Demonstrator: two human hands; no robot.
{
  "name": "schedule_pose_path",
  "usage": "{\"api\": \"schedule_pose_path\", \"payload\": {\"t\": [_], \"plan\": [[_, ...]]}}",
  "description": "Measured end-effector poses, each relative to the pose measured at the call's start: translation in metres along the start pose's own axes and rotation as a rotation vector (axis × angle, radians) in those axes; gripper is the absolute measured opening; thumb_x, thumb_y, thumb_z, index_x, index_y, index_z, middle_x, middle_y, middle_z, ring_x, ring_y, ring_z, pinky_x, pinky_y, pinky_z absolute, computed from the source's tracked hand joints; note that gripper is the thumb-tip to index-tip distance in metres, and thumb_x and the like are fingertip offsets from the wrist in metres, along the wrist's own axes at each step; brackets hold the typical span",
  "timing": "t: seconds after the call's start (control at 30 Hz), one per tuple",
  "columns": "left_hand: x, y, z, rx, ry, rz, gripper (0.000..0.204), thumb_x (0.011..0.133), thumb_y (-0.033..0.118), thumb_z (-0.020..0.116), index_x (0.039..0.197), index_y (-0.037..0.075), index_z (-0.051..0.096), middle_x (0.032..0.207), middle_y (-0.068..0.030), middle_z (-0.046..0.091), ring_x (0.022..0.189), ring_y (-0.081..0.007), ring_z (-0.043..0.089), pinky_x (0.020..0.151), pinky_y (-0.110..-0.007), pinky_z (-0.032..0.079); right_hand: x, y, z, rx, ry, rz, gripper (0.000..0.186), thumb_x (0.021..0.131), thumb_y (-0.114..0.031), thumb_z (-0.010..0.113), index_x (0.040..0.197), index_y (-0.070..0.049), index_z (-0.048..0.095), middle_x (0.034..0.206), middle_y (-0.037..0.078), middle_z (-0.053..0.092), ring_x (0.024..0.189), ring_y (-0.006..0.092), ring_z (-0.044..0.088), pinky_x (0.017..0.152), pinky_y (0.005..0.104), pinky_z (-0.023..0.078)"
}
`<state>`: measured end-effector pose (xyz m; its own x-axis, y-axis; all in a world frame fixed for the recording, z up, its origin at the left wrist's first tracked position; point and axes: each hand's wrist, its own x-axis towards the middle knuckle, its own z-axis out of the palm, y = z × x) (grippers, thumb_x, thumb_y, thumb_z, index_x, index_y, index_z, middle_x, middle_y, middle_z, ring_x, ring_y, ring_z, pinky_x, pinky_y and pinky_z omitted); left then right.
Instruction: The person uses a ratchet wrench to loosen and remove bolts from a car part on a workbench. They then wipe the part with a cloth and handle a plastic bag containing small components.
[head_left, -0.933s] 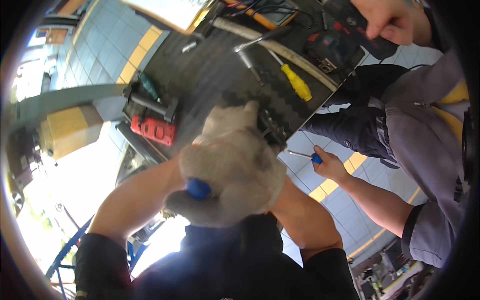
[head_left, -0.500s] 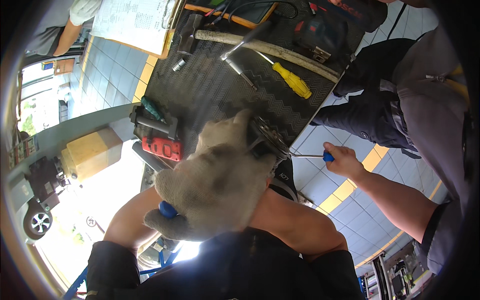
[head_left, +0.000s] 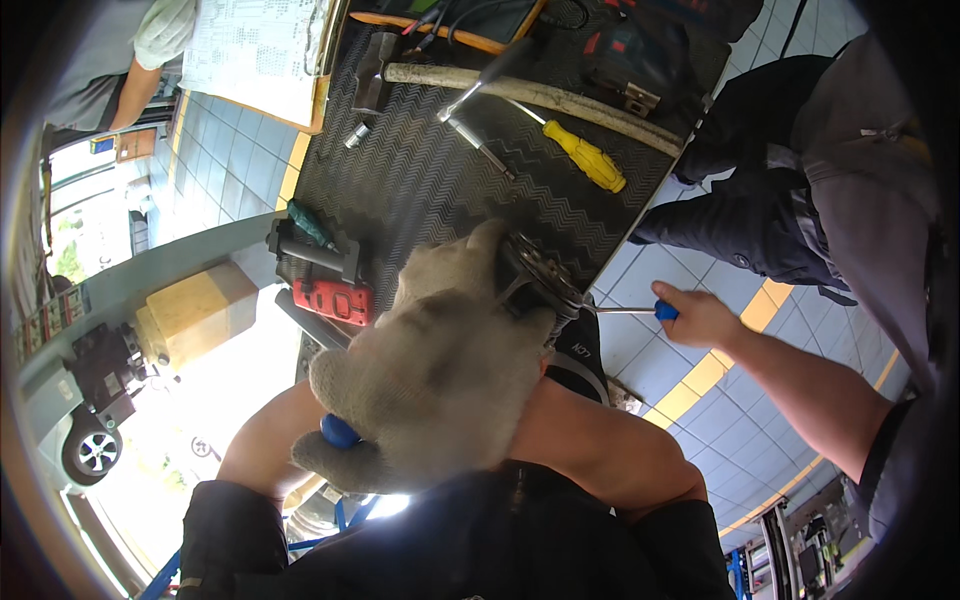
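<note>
Okay: my right hand point(head_left: 430, 390), gloved, is curled round a blue handle point(head_left: 340, 432), only the butt showing; its other end is hidden, so I can't tell what tool it is. My left hand point(head_left: 440, 268), also gloved, is beyond it, fingertips against a round metal part point(head_left: 552, 275); can't tell how firmly it's closed. Part sits at the near end of the counter's point(head_left: 420, 150) right edge; whether the mat bears its weight, I can't see.

Risks, my judgement: a co-worker's hand point(head_left: 700, 318) has a blue-handled screwdriver point(head_left: 630, 310) with its tip at the part's rim. If it's levered and slips, it could jab my glove or forearm. Weak grip plus a push from that side could tip the part over the right edge. With my hands so close together, whatever is on the hidden end of my blue handle could catch the left glove. Yellow screwdriver point(head_left: 585, 157) lies near the right edge; a stray elbow could knock it off.

Containers: yellowish box point(head_left: 210, 305) out past the left edge, contents not visible. Orange-rimmed flat thing point(head_left: 480, 46) at the far edge, cables by it; tray or device, can't tell. Red plastic piece point(head_left: 335, 302) near the left edge might be a holder; nothing readable inside.
</note>
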<state>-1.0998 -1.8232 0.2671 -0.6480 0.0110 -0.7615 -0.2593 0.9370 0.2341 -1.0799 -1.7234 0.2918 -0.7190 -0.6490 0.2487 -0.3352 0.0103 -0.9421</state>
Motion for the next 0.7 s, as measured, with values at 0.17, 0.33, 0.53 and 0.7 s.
{"api": "schedule_pose_path", "payload": {"t": [0.17,0.33,0.53,0.7], "plan": [[0.0,-0.006,0.006,0.029,0.106,0.082,0.087,0.09,0.045,0.087,0.168,0.015,0.062,0.136,-0.0242,0.085,0.135,-0.0475,0.079,0.121,-0.056,0.061,0.004,0.003,0.009,-0.073,0.025,-0.07,0.05,0.102,-0.051,0.074,0.083,-0.005,0.078,0.065,0.016,0.075,0.06,0.0339,0.079,0.063,0.0524,0.066],[0.001,-0.007,0.007,-0.006,0.074,0.062,0.089,0.087,0.044,0.087,0.168,0.016,0.063,0.135,-0.0243,0.086,0.132,-0.0479,0.08,0.119,-0.056,0.062,0.001,0.006,-0.027,0.126,0.028,0.043,0.053,0.101,-0.055,0.075,0.081,-0.007,0.076,0.072,0.02,0.076,0.067,0.0346,0.081,0.07,0.0506,0.066],[0.003,0.001,0.005,-0.003,0.069,0.039,0.089,0.086,0.043,0.087,0.167,0.016,0.063,0.134,-0.0244,0.086,0.131,-0.048,0.08,0.118,-0.056,0.062,0.0,0.004,-0.03,0.087,0.178,-0.035,0.049,0.094,-0.052,0.083,0.076,-0.008,0.073,0.069,0.017,0.071,0.063,0.0368,0.074,0.062,0.0517,0.059],[0.003,0.006,0.006,0.012,0.062,0.028,0.089,0.086,0.042,0.087,0.167,0.015,0.064,0.134,-0.0246,0.086,0.131,-0.048,0.081,0.117,-0.055,0.063,0.001,0.01,-0.022,0.261,0.445,-0.111,0.045,0.088,-0.045,0.085,0.067,-0.009,0.07,0.064,0.015,0.067,0.055,0.036,0.066,0.055,0.0522,0.054]]}}
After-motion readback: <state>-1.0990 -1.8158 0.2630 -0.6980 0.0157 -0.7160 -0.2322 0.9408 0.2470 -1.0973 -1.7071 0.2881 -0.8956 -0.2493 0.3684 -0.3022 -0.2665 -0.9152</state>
